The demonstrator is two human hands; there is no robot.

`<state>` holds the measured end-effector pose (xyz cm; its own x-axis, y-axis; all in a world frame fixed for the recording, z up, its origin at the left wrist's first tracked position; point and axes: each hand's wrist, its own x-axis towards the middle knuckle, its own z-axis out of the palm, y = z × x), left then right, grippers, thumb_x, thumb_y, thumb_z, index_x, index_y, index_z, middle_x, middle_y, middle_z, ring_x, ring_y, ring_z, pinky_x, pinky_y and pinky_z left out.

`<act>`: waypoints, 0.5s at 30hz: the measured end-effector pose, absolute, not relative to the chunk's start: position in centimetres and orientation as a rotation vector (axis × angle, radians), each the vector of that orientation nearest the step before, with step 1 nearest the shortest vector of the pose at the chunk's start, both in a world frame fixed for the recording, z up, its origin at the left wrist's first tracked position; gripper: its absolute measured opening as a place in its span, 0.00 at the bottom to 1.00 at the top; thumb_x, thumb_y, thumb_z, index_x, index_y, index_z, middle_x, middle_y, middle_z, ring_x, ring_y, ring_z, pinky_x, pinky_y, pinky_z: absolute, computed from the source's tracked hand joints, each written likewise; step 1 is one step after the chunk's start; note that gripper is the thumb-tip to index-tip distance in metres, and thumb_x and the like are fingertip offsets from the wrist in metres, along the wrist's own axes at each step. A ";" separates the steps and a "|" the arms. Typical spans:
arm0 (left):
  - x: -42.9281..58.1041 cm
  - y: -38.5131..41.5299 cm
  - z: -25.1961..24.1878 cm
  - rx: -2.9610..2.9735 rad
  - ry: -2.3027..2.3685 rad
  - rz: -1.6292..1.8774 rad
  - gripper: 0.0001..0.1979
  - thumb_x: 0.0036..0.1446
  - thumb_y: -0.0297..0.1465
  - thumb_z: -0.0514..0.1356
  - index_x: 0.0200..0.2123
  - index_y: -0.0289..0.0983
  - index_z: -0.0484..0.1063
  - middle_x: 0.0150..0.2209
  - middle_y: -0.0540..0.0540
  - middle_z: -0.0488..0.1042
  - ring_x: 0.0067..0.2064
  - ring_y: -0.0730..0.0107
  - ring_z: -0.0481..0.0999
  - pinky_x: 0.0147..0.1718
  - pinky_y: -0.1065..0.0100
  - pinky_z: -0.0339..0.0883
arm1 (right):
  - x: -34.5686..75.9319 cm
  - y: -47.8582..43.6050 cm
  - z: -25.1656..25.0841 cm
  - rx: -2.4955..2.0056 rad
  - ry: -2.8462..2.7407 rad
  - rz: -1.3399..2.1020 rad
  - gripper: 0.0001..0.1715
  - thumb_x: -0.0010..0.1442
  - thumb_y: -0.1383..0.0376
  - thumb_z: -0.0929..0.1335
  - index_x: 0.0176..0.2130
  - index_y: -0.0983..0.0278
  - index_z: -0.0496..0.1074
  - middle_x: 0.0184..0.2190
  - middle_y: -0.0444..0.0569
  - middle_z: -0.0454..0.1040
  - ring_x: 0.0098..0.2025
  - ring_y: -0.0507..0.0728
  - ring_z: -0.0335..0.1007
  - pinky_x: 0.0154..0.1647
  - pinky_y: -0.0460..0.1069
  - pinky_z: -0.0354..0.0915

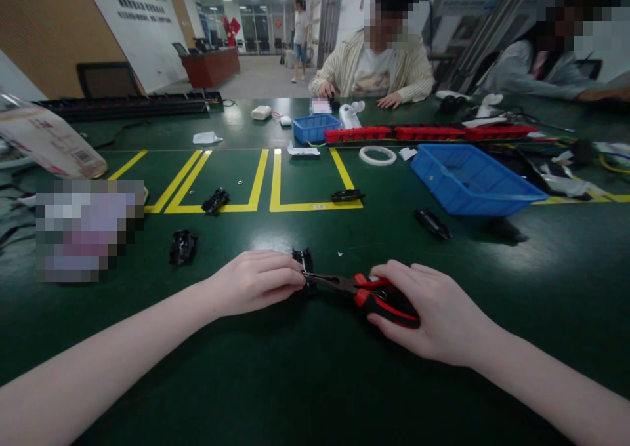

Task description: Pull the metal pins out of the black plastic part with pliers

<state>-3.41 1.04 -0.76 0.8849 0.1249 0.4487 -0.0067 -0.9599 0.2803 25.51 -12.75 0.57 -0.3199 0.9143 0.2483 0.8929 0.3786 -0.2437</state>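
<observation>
My right hand (428, 308) grips red and black long-nose pliers (388, 309), their jaws pointing left. The jaw tips touch or lie over a small black part (304, 260) on the green table. From the left, my left hand (260, 277) has its fingers closed on the edge of that black part, partly hiding it. Similar black parts lie around: one (182, 246) left of my left hand, one (215, 200) farther back, another (347, 195) on a yellow line and one (432, 223) beyond my right hand.
A large blue bin (480, 180) stands at the right, a small blue bin (315, 128) farther back. Red strips (428, 133) and a white ring (377, 155) lie between. A phone-like blurred object (88, 229) is at left. Two people sit across the table (236, 380).
</observation>
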 end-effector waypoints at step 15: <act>-2.8 0.7 0.4 2.647 0.437 0.346 0.28 0.63 0.40 0.63 0.61 0.35 0.63 0.58 0.39 0.68 0.58 0.56 0.70 0.56 0.54 0.70 | 25.8 -12.7 0.2 -1.509 -2.360 0.004 0.29 0.63 0.51 0.66 0.59 0.59 0.66 0.40 0.50 0.77 0.30 0.55 0.71 0.31 0.51 0.66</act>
